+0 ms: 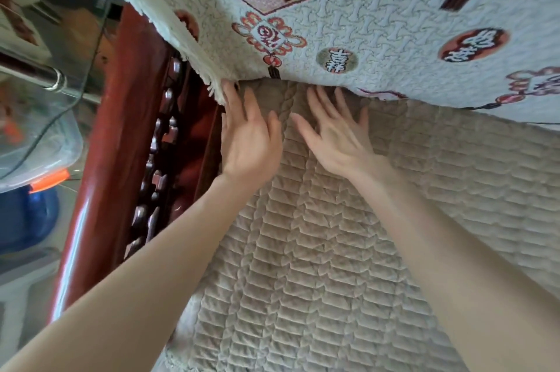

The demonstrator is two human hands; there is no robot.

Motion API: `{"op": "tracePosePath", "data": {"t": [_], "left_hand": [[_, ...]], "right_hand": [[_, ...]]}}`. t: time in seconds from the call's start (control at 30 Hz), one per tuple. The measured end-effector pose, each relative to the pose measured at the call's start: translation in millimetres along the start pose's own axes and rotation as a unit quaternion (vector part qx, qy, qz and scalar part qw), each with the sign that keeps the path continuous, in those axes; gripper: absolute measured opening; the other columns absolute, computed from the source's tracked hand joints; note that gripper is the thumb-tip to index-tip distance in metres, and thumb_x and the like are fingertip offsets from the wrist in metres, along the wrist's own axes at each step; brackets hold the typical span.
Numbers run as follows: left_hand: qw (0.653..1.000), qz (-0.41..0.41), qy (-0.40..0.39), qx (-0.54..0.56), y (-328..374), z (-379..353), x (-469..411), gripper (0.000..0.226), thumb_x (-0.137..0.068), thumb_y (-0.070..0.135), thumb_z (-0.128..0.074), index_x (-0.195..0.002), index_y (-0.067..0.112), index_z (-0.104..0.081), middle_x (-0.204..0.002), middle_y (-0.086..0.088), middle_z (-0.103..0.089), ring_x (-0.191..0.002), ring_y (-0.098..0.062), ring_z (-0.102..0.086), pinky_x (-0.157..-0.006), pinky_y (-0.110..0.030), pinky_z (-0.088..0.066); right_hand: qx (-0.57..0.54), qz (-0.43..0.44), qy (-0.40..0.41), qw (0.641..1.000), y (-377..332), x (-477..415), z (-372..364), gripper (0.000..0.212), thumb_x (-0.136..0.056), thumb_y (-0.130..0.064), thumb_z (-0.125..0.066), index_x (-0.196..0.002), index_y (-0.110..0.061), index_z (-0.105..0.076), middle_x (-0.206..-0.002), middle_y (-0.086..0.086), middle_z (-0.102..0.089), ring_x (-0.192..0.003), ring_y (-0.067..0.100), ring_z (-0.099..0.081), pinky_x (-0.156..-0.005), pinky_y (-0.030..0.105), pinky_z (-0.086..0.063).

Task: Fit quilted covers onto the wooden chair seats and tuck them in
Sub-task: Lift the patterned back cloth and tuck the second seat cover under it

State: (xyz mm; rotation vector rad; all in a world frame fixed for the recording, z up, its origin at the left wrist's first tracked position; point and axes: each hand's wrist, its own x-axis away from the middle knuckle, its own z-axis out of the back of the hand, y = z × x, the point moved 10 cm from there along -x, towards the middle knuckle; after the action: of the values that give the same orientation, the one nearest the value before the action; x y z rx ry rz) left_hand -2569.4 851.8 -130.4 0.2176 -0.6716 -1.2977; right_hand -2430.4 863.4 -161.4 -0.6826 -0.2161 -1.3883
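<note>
The beige quilted seat cover [318,250] lies on the seat beside the carved red wooden armrest [121,129]. The left hand [248,141] and right hand [339,138], fingers spread flat, press its rear edge under the white patterned backrest cloth [363,23]. Push evenly and deep, as the crease seems hidden.

Bare left arm [145,274] enters from near left, angled right toward the wrist. Bare right arm [448,250] enters from near right, angled left. Flat left hand [250,144]: palm down, fingers straight and fairly close, thumb out to the right. Flat right hand [339,141] just beside it: palm down, fingers spread, thumb pointing left. Thumbs near each other, not touching. All fingertips point far.
</note>
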Motion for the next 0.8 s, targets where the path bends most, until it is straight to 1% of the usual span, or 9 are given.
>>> {"op": "tracePosePath", "data": {"t": [0.07,0.17,0.27,0.4,0.47,0.57,0.67,0.77,0.8], "left_hand": [[1.000,0.003,0.003,0.024,3,6,-8,0.061,-0.102,0.025,-0.033,-0.149,-0.005,-0.009,-0.157,-0.024,0.011,-0.147,-0.032,-0.001,-0.119,-0.039,-0.013],[0.999,-0.005,0.017,0.047,4,20,-34,0.062,-0.101,0.022,-0.034,-0.150,-0.002,-0.006,-0.159,-0.021,0.004,-0.148,-0.029,0.000,-0.118,-0.034,-0.010],[0.997,-0.018,0.016,0.070,5,29,-55,0.060,-0.096,0.024,-0.035,-0.148,-0.001,-0.017,-0.158,-0.017,-0.011,-0.146,-0.027,-0.009,-0.117,-0.041,-0.019],[0.997,-0.019,-0.005,0.078,10,32,-71,0.054,-0.093,0.022,-0.035,-0.141,-0.001,-0.029,-0.154,-0.014,-0.022,-0.142,-0.026,-0.020,-0.110,-0.031,-0.026],[0.996,-0.015,-0.002,0.088,10,34,-68,0.051,-0.094,0.020,-0.034,-0.140,-0.003,-0.030,-0.154,-0.015,-0.021,-0.143,-0.028,-0.020,-0.112,-0.034,-0.025],[0.994,-0.037,0.005,0.098,8,29,-44,0.062,-0.086,0.025,-0.030,-0.143,0.000,-0.026,-0.154,-0.017,-0.022,-0.143,-0.029,-0.021,-0.114,-0.039,-0.027],[0.994,-0.042,-0.017,0.102,7,20,-38,0.066,-0.081,0.028,-0.030,-0.143,0.005,-0.024,-0.153,-0.017,-0.025,-0.141,-0.029,-0.026,-0.113,-0.042,-0.028],[0.996,-0.025,-0.024,0.080,16,25,-62,0.056,-0.090,0.024,-0.036,-0.142,0.003,-0.029,-0.149,-0.014,-0.032,-0.135,-0.029,-0.033,-0.105,-0.028,-0.030],[0.997,-0.027,-0.020,0.075,18,25,-66,0.053,-0.092,0.022,-0.037,-0.141,0.002,-0.031,-0.148,-0.015,-0.032,-0.135,-0.030,-0.033,-0.103,-0.027,-0.029]], "right_hand": [[-0.011,0.016,0.019,1.000,-5,7,7,0.073,-0.094,-0.066,-0.010,-0.155,-0.027,-0.001,-0.162,-0.012,0.005,-0.149,0.013,0.010,-0.117,0.060,0.003],[-0.017,0.036,0.033,0.999,-9,13,21,0.072,-0.095,-0.065,-0.011,-0.155,-0.027,-0.001,-0.162,-0.012,0.002,-0.149,0.013,0.007,-0.118,0.057,0.001],[-0.011,0.040,0.035,0.999,-9,18,26,0.072,-0.095,-0.064,-0.011,-0.155,-0.026,0.001,-0.162,-0.010,0.003,-0.149,0.012,0.006,-0.118,0.055,0.000],[-0.016,0.043,0.033,0.998,-8,23,29,0.074,-0.094,-0.065,-0.009,-0.155,-0.025,0.003,-0.162,-0.011,0.005,-0.149,0.011,0.007,-0.119,0.053,0.001],[-0.015,0.043,0.034,0.998,-8,26,31,0.074,-0.094,-0.065,-0.008,-0.155,-0.025,0.003,-0.162,-0.010,0.004,-0.149,0.011,0.007,-0.119,0.054,0.000],[-0.018,0.044,0.037,0.998,-8,29,34,0.073,-0.095,-0.063,-0.010,-0.155,-0.024,0.002,-0.162,-0.009,0.003,-0.149,0.012,0.006,-0.119,0.054,0.000],[-0.018,0.039,0.032,0.999,-3,30,34,0.072,-0.096,-0.063,-0.011,-0.155,-0.024,0.002,-0.162,-0.009,0.003,-0.149,0.012,0.005,-0.119,0.054,0.000],[0.002,0.031,0.026,0.999,5,21,35,0.072,-0.095,-0.064,-0.009,-0.155,-0.024,0.003,-0.162,-0.009,0.005,-0.149,0.011,0.005,-0.119,0.055,-0.001],[0.008,0.029,0.025,0.999,8,17,35,0.072,-0.095,-0.064,-0.009,-0.155,-0.025,0.003,-0.162,-0.009,0.005,-0.149,0.011,0.005,-0.119,0.056,-0.001]]}}
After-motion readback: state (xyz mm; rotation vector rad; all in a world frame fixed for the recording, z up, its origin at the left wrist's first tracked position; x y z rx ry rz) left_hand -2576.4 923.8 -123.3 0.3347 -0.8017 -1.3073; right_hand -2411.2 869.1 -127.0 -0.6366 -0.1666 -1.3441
